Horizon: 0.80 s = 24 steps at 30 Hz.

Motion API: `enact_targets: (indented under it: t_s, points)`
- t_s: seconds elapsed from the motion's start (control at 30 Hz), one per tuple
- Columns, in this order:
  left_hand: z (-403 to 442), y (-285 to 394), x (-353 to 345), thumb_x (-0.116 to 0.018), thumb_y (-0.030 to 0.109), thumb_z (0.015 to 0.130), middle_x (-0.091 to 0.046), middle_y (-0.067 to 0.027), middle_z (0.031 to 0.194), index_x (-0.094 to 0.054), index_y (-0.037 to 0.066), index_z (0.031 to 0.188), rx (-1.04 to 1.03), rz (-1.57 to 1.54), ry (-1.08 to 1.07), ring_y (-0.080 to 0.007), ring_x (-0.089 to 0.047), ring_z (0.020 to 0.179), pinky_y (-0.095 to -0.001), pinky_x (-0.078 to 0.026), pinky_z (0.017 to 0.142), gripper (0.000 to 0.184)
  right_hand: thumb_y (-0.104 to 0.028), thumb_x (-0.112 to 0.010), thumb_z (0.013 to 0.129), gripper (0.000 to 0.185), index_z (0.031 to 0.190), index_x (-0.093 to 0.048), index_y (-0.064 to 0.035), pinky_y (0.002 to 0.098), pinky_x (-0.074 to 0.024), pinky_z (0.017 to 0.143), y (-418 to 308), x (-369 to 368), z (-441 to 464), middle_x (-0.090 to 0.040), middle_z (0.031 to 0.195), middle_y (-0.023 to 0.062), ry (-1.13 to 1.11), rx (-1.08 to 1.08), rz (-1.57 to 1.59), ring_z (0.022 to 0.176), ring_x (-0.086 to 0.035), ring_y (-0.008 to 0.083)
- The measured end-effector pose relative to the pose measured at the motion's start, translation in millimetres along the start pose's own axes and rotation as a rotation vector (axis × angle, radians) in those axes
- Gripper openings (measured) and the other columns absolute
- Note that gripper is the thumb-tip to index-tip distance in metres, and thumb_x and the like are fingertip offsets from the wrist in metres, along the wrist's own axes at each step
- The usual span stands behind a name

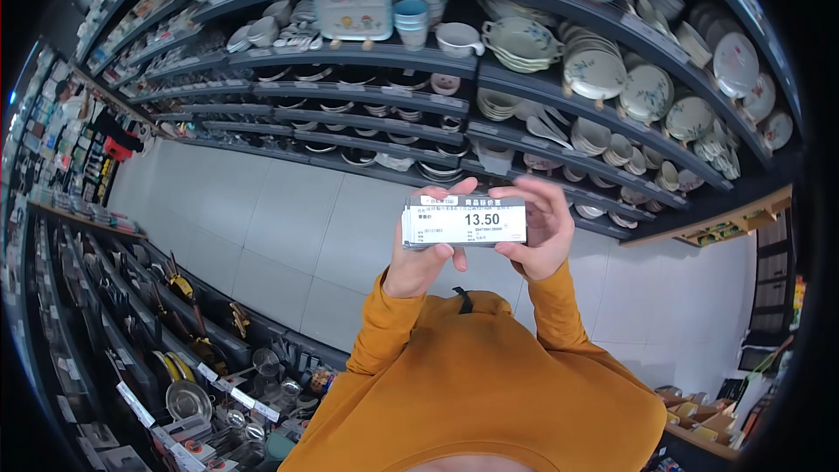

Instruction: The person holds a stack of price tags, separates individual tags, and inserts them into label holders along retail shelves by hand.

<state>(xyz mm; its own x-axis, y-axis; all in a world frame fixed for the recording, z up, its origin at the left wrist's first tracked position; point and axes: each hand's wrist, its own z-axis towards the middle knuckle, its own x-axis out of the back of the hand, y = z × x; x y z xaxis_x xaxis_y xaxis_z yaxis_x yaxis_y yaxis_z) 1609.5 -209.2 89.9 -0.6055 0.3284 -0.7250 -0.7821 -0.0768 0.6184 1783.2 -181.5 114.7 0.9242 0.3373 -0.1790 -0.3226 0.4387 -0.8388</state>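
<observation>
A stack of price tags [463, 224] is held up in front of my chest, the top one printed with "13.50" under a dark header strip. My left hand [419, 264] grips the stack's left end, thumb along the lower edge and fingers at the upper edge. At the right end, my right hand [546, 225] closes around the stack with its thumb at the lower corner; its upper fingers are slightly blurred. The backs of the tags and parts of the fingers behind them are hidden.
Shelves ahead carry plates [594, 72], bowls [460, 38], blue cups [411, 22] and a divided tray [353, 14]. To the lower left, a rack holds kitchen utensils and a metal strainer [188, 399]. Pale floor tiles [284, 218] run between them. Cardboard boxes [699, 415] stand at lower right.
</observation>
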Motion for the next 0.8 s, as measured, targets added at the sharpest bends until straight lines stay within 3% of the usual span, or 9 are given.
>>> enact_targets:
  t_s: [0.2, 0.47, 0.57, 0.63, 0.7, 0.77, 0.8]
  points:
    - [-16.9, 66.0, 53.9, -0.073, 0.018, 0.080, -0.035, -0.0213, 0.143, -0.037, 0.014, 0.131, -0.059, -0.027, 0.032, -0.0241, -0.057, 0.109, -0.0241, -0.055, 0.057, 0.063, 0.001, -0.082, 0.064, 0.060, 0.117, -0.053, 0.0017, 0.0367, -0.0478, 0.094, 40.0, -81.8, 21.8, -0.062, 0.114, 0.0188, -0.051, 0.000, 0.108, 0.111, -0.059, 0.0257]
    - [-16.8, 111.9, 88.5, -0.071, 0.026, 0.083, -0.030, -0.0174, 0.148, -0.024, 0.017, 0.143, -0.065, -0.078, 0.184, -0.0164, -0.063, 0.085, -0.0238, -0.053, 0.062, 0.077, 0.007, -0.078, 0.065, 0.064, 0.123, -0.051, 0.0043, 0.0374, -0.0465, 0.096, 64.1, -139.2, 52.5, -0.060, 0.118, 0.0207, -0.029, -0.035, 0.182, 0.114, -0.057, 0.0274]
    - [-4.0, 127.5, 86.6, -0.072, 0.030, 0.082, -0.028, -0.0174, 0.149, -0.018, 0.017, 0.147, -0.070, -0.421, 0.187, -0.0174, -0.064, 0.083, -0.0247, -0.053, 0.065, 0.085, 0.008, -0.078, 0.065, 0.064, 0.123, -0.051, 0.0056, 0.0370, -0.0464, 0.097, 73.1, -144.7, 68.5, -0.059, 0.119, 0.0220, -0.052, -0.039, 0.186, 0.114, -0.057, 0.0273]
    - [6.6, 133.9, 94.3, -0.070, 0.033, 0.084, -0.019, -0.0167, 0.152, -0.015, 0.017, 0.148, -0.089, -0.495, 0.123, -0.0207, -0.052, 0.112, -0.0219, -0.052, 0.067, 0.086, 0.009, -0.077, 0.065, 0.065, 0.124, -0.050, 0.0063, 0.0364, -0.0466, 0.096, 82.0, -147.4, 79.9, -0.059, 0.119, 0.0225, -0.047, -0.074, 0.197, 0.114, -0.057, 0.0271]
    - [18.9, 139.6, 102.6, -0.070, 0.032, 0.083, -0.019, -0.0173, 0.152, -0.016, 0.015, 0.148, -0.104, -0.387, 0.133, -0.0212, -0.052, 0.112, -0.0223, -0.052, 0.067, 0.086, 0.011, -0.076, 0.065, 0.066, 0.125, -0.050, 0.0069, 0.0357, -0.0469, 0.096, 90.1, -149.2, 94.0, -0.059, 0.119, 0.0228, -0.038, -0.098, 0.196, 0.113, -0.057, 0.0268]
    - [32.8, 142.8, 111.7, -0.073, 0.028, 0.081, -0.029, -0.0193, 0.148, -0.020, 0.011, 0.146, -0.118, -0.103, 0.213, -0.0191, -0.066, 0.083, -0.0257, -0.055, 0.064, 0.086, 0.012, -0.075, 0.064, 0.066, 0.125, -0.050, 0.0073, 0.0349, -0.0474, 0.096, 97.8, -148.1, 110.8, -0.059, 0.118, 0.0229, -0.031, -0.109, 0.178, 0.112, -0.058, 0.0263]
    - [41.0, 147.1, 115.8, -0.073, 0.025, 0.081, -0.031, -0.0198, 0.147, -0.022, 0.008, 0.145, -0.100, -0.031, 0.235, -0.0199, -0.066, 0.084, -0.0256, -0.056, 0.063, 0.084, 0.012, -0.075, 0.064, 0.066, 0.125, -0.050, 0.0073, 0.0347, -0.0476, 0.095, 104.2, -147.2, 119.7, -0.059, 0.118, 0.0228, -0.035, -0.118, 0.181, 0.112, -0.058, 0.0260]
